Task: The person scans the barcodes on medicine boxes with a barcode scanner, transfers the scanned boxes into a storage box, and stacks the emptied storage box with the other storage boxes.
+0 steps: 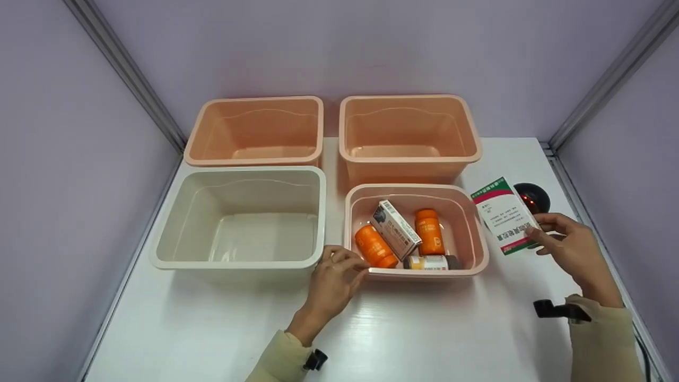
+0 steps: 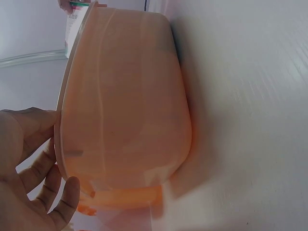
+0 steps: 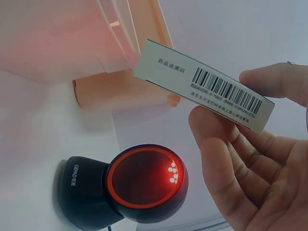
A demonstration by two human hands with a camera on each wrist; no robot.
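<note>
My right fingers pinch the white medicine carton (image 1: 503,216), right of the pink bin (image 1: 416,187), near the scanner (image 3: 125,185). Only right wrist cam reads its barcode (image 3: 226,91) edge, "药品追溯码", plus scanner's "GEFAD". My left hand (image 1: 333,281) grips the bin's rim. White table (image 1: 424,329), lilac walls (image 1: 371,48).

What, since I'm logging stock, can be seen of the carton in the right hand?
The carton is a flat box, apparently cardboard, white with green and red bands and printed text; a barcode marks one narrow side. No open flap shows. Pinched by the right hand, it is held tilted in the air near the black scanner.
</note>
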